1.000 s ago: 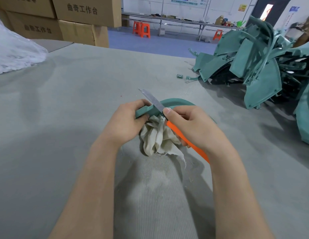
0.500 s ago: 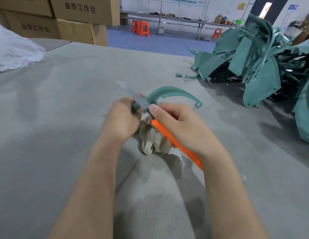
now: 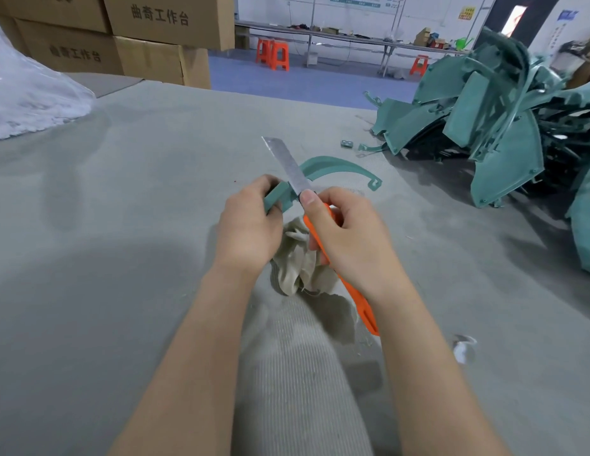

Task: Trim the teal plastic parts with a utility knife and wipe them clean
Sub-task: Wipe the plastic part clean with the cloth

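There are two hands, one knife, one rag and one teal part being worked on. The left hand curls its fingers round one end of the curved teal part. The right hand grips the utility knife by its orange handle, with the thumb pushed up by the bottom of the blade. The blade points up and away and crosses the teal part just beside the left fingers. The part is a thin, smooth, bent strip like a bow, with a little hook at its far end. It sticks out past both hands, above the grey table. One pale, crumpled rag is bunched between and under the hands. Far to the right sits a big heap of teal parts, too tangled to count. Behind are stacked brown boxes and three orange stools.
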The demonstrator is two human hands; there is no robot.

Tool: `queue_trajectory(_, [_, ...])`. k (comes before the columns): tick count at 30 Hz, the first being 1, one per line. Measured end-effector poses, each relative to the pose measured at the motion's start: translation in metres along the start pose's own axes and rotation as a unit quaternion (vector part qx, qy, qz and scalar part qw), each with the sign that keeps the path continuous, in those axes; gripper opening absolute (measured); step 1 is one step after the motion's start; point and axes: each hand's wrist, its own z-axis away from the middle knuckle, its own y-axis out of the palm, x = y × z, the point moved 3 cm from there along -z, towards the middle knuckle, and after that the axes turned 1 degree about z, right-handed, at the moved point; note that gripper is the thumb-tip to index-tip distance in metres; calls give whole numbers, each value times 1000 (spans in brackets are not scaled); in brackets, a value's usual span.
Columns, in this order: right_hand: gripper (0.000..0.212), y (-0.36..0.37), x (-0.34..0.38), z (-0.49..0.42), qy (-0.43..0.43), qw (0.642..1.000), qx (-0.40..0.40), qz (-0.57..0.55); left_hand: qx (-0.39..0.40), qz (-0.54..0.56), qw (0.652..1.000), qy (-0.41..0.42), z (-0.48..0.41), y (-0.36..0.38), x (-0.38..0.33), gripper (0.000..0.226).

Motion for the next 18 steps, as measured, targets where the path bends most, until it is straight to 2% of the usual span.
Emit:
queue_trajectory(7, [43,2,1,0,-3,1000,-5,-4,4,15,1000,-13,2,5,-3,20])
queue_trajectory(12, [38,10,7,5,-31,999,38,-4,30,47,998,-36,5,7,0,16])
queue_trajectory(14, [38,9,10,5,-25,999,21,-42,21,17,999,-26,5,6,1,19])
queue_trajectory(18, [38,-8,9,2,5,990,-65,-122,4,-22,1000,3,4,7,-3,31])
